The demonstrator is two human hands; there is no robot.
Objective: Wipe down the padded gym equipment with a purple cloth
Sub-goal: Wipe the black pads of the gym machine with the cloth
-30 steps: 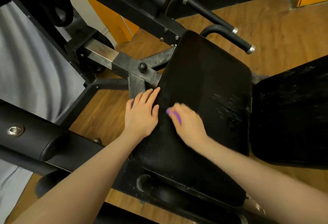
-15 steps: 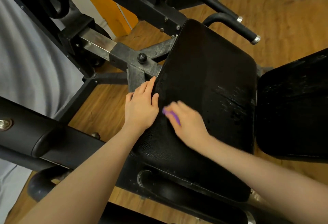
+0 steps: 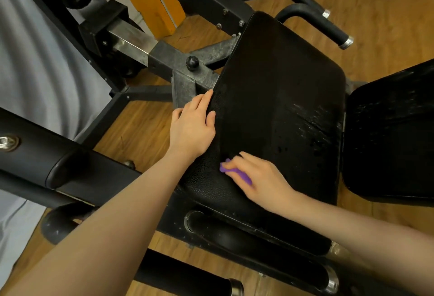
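Purple cloth (image 3: 236, 173), bunched small, is held under the curled fingers (image 3: 242, 162) of the right hand (image 3: 260, 178) and pressed on the black textured vinyl seat pad (image 3: 281, 108) near its 7 o'clock corner. Left hand (image 3: 191, 126) rests flat, fingers straight, on the pad's 9 o'clock edge. Droplets show toward 3 o'clock and on the adjacent black vinyl pad (image 3: 394, 131). Judgement: wiping is in progress; both areas remain to be wiped.
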